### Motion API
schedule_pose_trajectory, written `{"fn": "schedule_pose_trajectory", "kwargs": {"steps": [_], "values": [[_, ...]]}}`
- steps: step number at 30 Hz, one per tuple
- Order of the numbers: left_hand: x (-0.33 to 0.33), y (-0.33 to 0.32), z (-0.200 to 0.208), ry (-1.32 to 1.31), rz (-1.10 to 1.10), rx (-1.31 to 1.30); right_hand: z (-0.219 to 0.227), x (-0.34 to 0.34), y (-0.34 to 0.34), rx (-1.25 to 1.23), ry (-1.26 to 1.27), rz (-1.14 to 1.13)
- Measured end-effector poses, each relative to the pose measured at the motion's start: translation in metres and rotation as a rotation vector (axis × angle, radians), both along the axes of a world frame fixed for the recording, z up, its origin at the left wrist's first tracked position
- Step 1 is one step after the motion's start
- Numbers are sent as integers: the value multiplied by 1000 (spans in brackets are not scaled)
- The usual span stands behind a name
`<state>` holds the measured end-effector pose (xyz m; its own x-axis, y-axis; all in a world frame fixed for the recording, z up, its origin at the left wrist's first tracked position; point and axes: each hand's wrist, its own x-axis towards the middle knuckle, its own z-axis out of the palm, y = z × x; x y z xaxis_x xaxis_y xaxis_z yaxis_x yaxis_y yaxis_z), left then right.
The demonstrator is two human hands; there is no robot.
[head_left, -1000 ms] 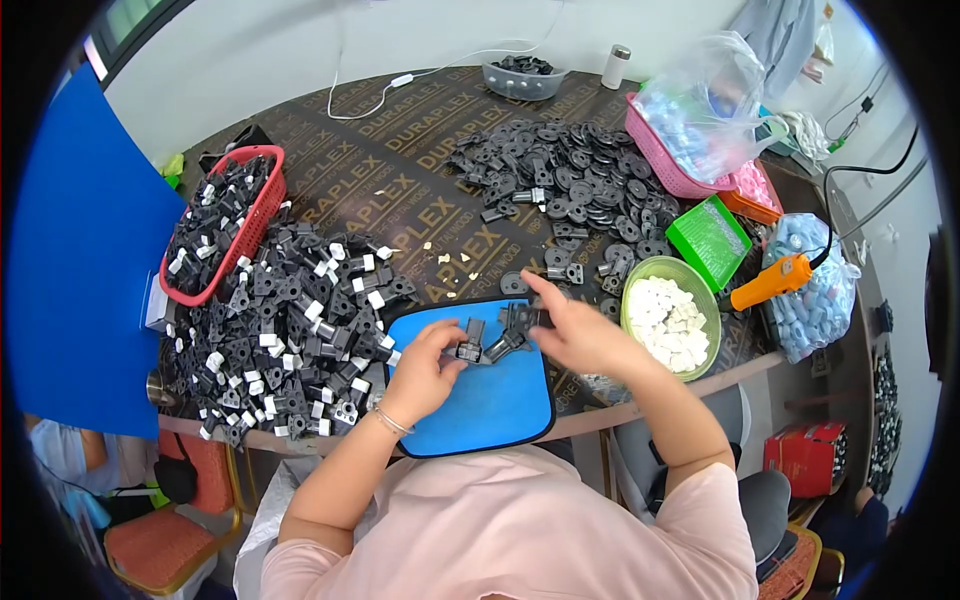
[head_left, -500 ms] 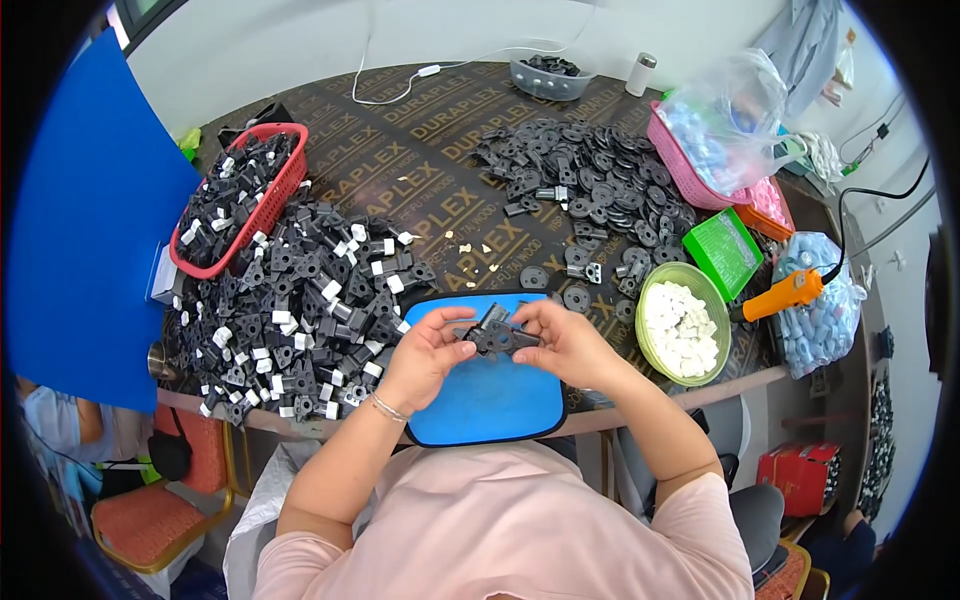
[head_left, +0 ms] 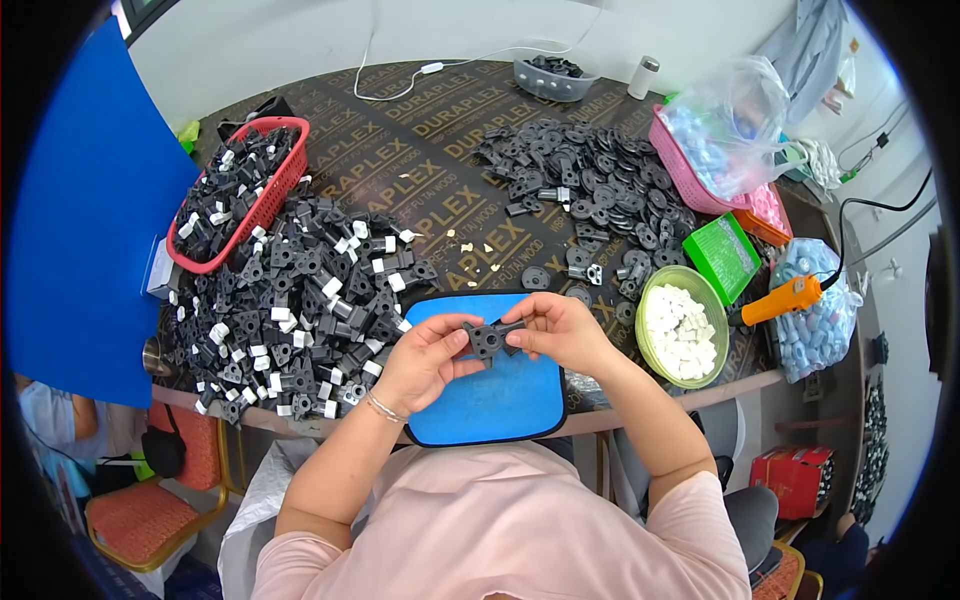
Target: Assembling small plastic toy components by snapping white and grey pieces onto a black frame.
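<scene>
A dark grey plastic bracket part [head_left: 487, 342] with round holes is held between both my hands, over a blue mat [head_left: 490, 405] with a black border. My left hand [head_left: 432, 358] pinches it from the left with thumb and fingers. At its right end, my right hand [head_left: 556, 331] grips it between thumb and fingertips. Left of the mat lies a large heap of similar dark parts [head_left: 290, 310], many with white caps. Beyond and to the right spreads a pile of black discs and fittings [head_left: 610, 185].
A green bowl of white pieces [head_left: 650, 370] stands right of the mat, near an orange-handled tool [head_left: 785, 300] and a green tray [head_left: 745, 262]. A red basket [head_left: 275, 205] stands at left, a pink basket [head_left: 680, 180] at far right. A blue board [head_left: 90, 220] rises on the left.
The bracket part has been turned between my fingers, so its holed face now shows more and its upright end no longer points up. Both hands stay over the mat.
</scene>
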<state>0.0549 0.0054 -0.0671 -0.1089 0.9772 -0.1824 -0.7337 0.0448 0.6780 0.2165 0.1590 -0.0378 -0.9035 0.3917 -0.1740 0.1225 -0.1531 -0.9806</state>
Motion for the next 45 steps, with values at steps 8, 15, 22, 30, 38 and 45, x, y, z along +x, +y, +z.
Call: {"fn": "schedule_pose_trajectory", "kwargs": {"steps": [8,15,22,30,38,45], "values": [[0,1,2,-16,64,-23,-2,-4,0,101,45,-34],[7,3,-4,323,152,-28,-1,-7,-10,196,-9,-126],[10,6,-7,402,209,33,-36,-1,-12,114,45,-186],[15,7,-1,495,199,-52,-15,9,10,174,-13,-48],[6,9,-8,667,239,-55,-21,38,27,1081,-424,-95],[7,14,-10,611,255,-134,-25,31,45,1178,-507,-323]]}}
